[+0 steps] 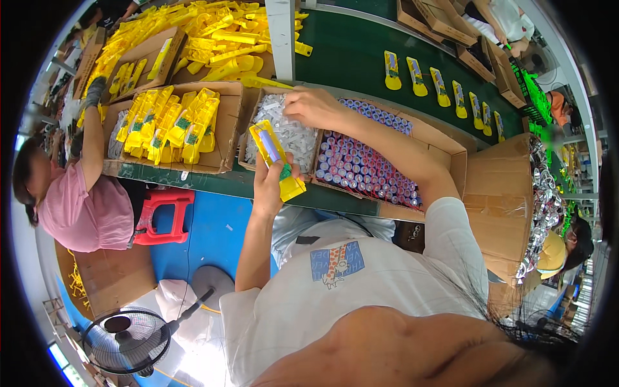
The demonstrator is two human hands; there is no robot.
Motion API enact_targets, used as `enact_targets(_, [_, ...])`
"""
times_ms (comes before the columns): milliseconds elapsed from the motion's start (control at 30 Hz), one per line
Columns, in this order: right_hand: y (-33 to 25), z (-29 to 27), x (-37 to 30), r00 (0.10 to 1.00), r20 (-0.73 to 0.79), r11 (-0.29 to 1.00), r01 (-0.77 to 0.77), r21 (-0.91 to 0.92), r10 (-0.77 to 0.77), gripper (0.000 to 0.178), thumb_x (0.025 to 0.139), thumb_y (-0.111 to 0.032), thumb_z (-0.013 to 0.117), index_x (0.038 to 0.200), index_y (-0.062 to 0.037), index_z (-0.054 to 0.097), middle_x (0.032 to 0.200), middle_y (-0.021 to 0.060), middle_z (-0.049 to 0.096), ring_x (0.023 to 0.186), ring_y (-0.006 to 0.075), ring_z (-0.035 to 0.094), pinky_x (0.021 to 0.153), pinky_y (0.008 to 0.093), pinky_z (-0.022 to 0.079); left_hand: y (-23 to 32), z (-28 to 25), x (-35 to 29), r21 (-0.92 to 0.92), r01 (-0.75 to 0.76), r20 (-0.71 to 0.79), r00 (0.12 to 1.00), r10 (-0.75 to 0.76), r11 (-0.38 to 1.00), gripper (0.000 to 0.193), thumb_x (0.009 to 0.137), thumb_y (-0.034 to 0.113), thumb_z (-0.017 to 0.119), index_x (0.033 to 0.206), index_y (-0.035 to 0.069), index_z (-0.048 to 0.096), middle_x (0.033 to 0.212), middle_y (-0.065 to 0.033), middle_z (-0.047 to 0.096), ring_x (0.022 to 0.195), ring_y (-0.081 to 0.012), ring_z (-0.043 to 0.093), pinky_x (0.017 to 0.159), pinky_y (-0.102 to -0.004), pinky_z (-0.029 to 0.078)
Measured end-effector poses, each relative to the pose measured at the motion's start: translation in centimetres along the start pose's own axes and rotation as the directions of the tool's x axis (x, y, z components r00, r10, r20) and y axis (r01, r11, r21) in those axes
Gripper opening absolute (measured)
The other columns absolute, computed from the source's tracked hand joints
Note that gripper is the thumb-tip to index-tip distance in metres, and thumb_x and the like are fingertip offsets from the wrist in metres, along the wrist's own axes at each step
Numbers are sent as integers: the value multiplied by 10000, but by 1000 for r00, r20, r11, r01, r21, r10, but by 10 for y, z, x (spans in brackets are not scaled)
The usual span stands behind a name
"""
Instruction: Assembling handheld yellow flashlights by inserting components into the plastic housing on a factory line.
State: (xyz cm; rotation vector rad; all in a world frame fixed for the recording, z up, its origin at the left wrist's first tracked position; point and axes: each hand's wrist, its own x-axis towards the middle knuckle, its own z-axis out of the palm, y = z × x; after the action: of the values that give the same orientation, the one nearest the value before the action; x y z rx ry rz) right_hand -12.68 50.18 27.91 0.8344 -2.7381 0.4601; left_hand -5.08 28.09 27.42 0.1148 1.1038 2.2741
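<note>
My left hand (271, 184) is closed around a yellow plastic housing (291, 188), holding it tilted in front of the boxes. A purple cylindrical battery (269, 146) lies in the housing, with a small green circuit board (285, 171) below it. My right hand (316, 108) reaches over a cardboard box of small translucent white plastic pieces (274, 111). Its fingers are bent together at the pieces, and whatever they pinch is hidden. Under my right forearm stands a box of upright purple-wrapped batteries (361, 161) with red wires.
To the left, a carton (225, 138) holds yellow housings with circuit boards. Loose yellow parts (219, 39) are heaped behind it. Several housings with batteries (439, 87) lie on the green belt (348, 51). A co-worker in pink (80, 206) sits at left, near a red stool (164, 216) and a fan (129, 342).
</note>
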Motion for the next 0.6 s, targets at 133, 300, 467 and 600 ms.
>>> enact_targets(133, [2, -10, -8, 994, -37, 992, -97, 81, 100, 154, 834, -113, 662, 969, -79, 726, 912, 92, 686, 822, 263, 665, 724, 344, 545, -4, 7, -1, 15, 63, 23, 998, -63, 998, 311, 939, 24, 397, 1236, 95, 338, 995, -105, 523, 731, -201, 546, 677, -404, 544])
enact_targets(300, [-10, -22, -8, 839, 175, 537, -476, 696, 516, 144, 882, -117, 681, 999, -46, 727, 911, 98, 724, 732, 169, 700, 654, 266, 578, -11, 4, 2, 79, 64, 48, 997, -68, 995, 346, 935, 27, 410, 1262, 93, 320, 988, -111, 524, 727, -200, 581, 658, -399, 553])
enact_targets(467, [-26, -25, -9, 856, 120, 458, -381, 803, 502, 178, 845, -94, 734, 1001, -10, 716, 831, 68, 711, 695, 108, 683, 618, 224, 567, -8, 13, 3, 115, 100, 71, 992, -108, 988, 366, 913, 71, 437, 1265, 82, 337, 979, -128, 531, 726, -221, 580, 658, -397, 541])
enact_targets(600, [-30, -29, -16, 961, -190, 920, -120, 372, 202, 156, 836, -159, 755, 864, -17, 696, 736, 67, 684, 610, 79, 612, 505, 230, 459, -7, 17, 3, -5, 126, 81, 989, -126, 992, 380, 903, 83, 441, 1266, 90, 328, 962, -125, 535, 718, -220, 587, 651, -396, 542])
